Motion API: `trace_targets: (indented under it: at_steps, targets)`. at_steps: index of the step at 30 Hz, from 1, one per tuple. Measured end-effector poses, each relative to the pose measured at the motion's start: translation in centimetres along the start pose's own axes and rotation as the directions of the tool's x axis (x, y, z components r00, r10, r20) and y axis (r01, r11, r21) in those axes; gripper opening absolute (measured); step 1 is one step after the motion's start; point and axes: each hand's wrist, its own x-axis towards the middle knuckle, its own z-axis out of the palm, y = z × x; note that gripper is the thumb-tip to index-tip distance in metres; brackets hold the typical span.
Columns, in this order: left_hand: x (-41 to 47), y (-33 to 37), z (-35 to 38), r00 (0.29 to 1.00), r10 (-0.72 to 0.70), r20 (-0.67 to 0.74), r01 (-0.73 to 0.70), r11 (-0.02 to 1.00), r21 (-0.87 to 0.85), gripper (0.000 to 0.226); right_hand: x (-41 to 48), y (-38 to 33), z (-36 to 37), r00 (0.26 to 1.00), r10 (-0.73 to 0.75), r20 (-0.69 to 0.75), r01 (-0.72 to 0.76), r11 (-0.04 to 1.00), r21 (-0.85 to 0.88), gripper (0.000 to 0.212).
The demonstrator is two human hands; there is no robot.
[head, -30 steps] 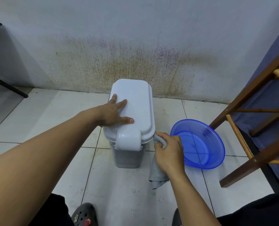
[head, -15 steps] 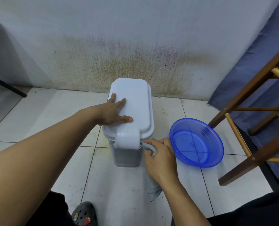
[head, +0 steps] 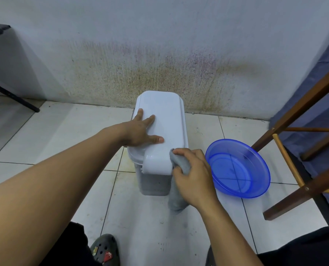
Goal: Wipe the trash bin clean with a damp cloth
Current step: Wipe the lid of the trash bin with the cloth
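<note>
The left arm reaches in from the lower left, bare and nearly straight. The left hand [head: 140, 131] lies flat, palm down, on the trash bin lid [head: 167, 112] near its left edge, fingers straight and spread, thumb pointing right. The right forearm comes up from the lower right, also bare. The right hand [head: 195, 179], back upward, has its fingers curled round a grey cloth [head: 181, 164] and holds it against the lid's near right corner
</note>
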Motion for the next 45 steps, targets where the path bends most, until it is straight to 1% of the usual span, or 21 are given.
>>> trace_targets:
  at_steps: [4,5,6,8,9,10,12,15,17,19,20,22,24,26,28,29,31,35,38,40,45]
  targets:
    - [0.0,-0.1,0.0,1.0,-0.003,0.001,0.003,1.0,0.005,0.108,0.3,0.2,-1.0,0.988,-0.013,0.154,0.015,1.0,-0.011,0.021]
    - [0.0,0.0,0.0,1.0,-0.003,0.002,0.003,1.0,0.008,0.108,0.4,0.3,-1.2,0.99,-0.005,0.138,0.004,1.0,0.009,0.02]
    - [-0.1,0.0,0.0,1.0,-0.005,0.003,0.005,1.0,0.01,0.108,0.7,0.3,-1.4,0.997,0.006,0.08,-0.009,0.999,0.039,0.021]
    - [-0.1,0.0,0.0,1.0,-0.008,0.003,0.008,1.0,0.011,0.108,1.3,0.1,-1.9,0.997,0.025,-0.076,-0.018,0.996,0.088,0.033]
    - [-0.1,0.0,0.0,1.0,-0.008,0.004,0.008,1.0,0.013,0.108,1.6,-0.1,-2.1,0.993,0.029,-0.118,-0.017,0.995,0.097,0.037]
    - [-0.1,0.0,0.0,1.0,-0.009,0.004,0.009,1.0,0.018,0.108,1.8,-0.4,-2.2,0.992,0.028,-0.126,-0.015,0.995,0.099,0.04]
    - [-0.1,0.1,0.0,1.0,-0.005,0.002,0.005,0.999,0.032,0.107,1.9,-1.0,-1.8,0.996,0.008,-0.091,-0.001,0.998,0.068,0.041]
    - [-0.1,0.2,-0.1,1.0,-0.007,0.005,0.007,0.999,0.044,0.109,0.8,-1.6,-0.2,0.996,-0.08,-0.026,0.079,0.996,-0.043,0.038]
    - [-0.1,0.0,-0.2,1.0,-0.01,0.009,0.01,0.999,0.035,0.111,0.0,-1.8,0.5,0.99,-0.124,0.062,0.131,0.983,-0.129,0.033]
    - [-0.1,-0.1,-0.2,1.0,-0.01,0.009,0.009,0.999,0.037,0.11,-0.3,-1.8,0.7,0.984,-0.126,0.126,0.138,0.987,-0.087,0.026]
    - [0.0,-0.2,-0.2,1.0,-0.007,0.008,0.006,0.999,0.036,0.107,-0.3,-1.9,0.5,0.989,-0.117,0.09,0.12,0.993,-0.023,0.022]
    - [0.1,-0.4,-0.3,1.0,0.005,0.001,-0.005,1.0,0.006,0.091,0.6,-1.8,-0.6,0.991,-0.048,-0.121,0.057,0.996,0.073,0.022]
    - [0.0,-0.6,-0.6,1.0,0.013,-0.002,-0.013,0.999,-0.046,0.072,2.0,-1.1,-2.2,0.956,0.054,-0.287,-0.037,0.997,0.065,0.03]
    - [-0.2,-0.8,-1.0,1.0,0.022,-0.001,-0.022,0.997,-0.072,0.06,3.4,-0.6,-3.7,0.942,0.118,-0.315,-0.121,0.993,0.011,0.037]
    - [-0.3,-0.9,-1.1,1.0,0.023,-0.003,-0.023,0.997,-0.074,0.056,4.4,-0.5,-3.7,0.956,0.139,-0.259,-0.149,0.989,-0.022,0.042]
    - [-0.2,-0.9,-1.1,1.0,0.023,-0.002,-0.023,0.997,-0.079,0.056,4.7,-0.8,-3.4,0.967,0.116,-0.228,-0.132,0.99,-0.054,0.041]
    - [-0.2,-0.9,-1.1,1.0,0.025,-0.001,-0.025,0.997,-0.073,0.056,4.7,-1.4,-2.1,0.984,0.037,-0.173,-0.064,0.986,-0.155,0.035]
    - [-0.6,-0.4,-1.2,0.999,0.031,-0.016,-0.032,0.999,-0.033,0.057,3.8,-3.0,0.4,0.992,-0.106,-0.071,0.081,0.951,-0.299,0.04]
    - [-0.9,-0.1,-1.3,0.999,0.024,-0.023,-0.025,0.999,-0.034,0.057,2.9,-4.3,1.9,0.969,-0.225,0.101,0.247,0.884,-0.396,0.045]
    - [-0.8,-0.2,-1.2,0.999,0.024,-0.022,-0.025,0.999,-0.042,0.058,2.5,-4.8,2.3,0.938,-0.283,0.199,0.342,0.849,-0.403,0.043]
    - [-0.5,-0.4,-1.0,1.0,0.015,-0.02,-0.016,0.999,-0.044,0.059,0.9,-5.1,2.4,0.883,-0.352,0.31,0.45,0.822,-0.35,0.045]
